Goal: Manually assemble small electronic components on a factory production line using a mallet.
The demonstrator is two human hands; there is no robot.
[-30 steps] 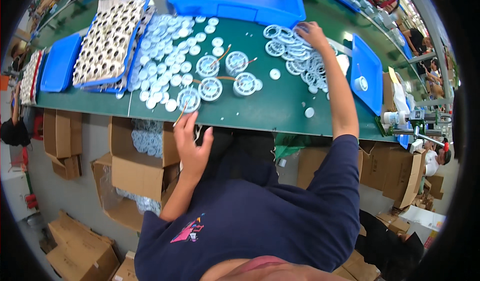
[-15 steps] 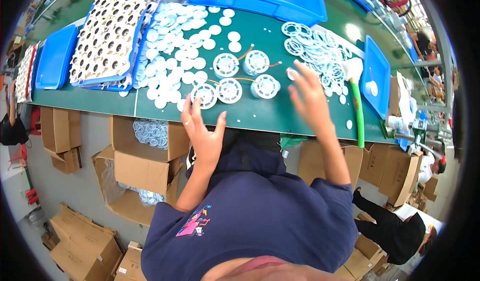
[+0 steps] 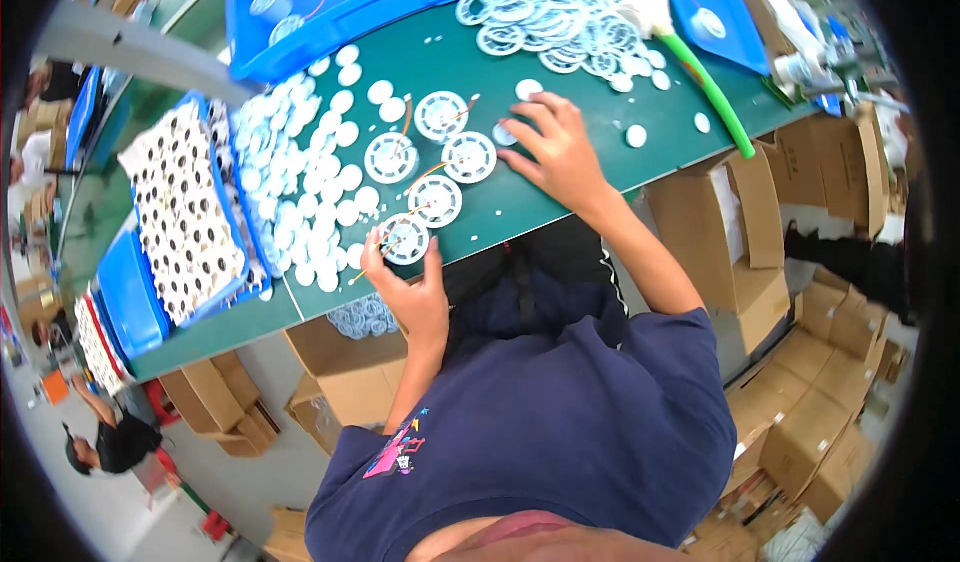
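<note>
Left hand: fingers and thumb seem to grasp the white round slotted plastic unit, on green counter | Right hand: half curled, small pale round disc at its fingertips, grip cannot be told | My judgement: best hold outer rim lightly, keep unit flat.

White wheel parts, orange wires, green tabletop, blue bin, dark-spotted cream tray
</note>
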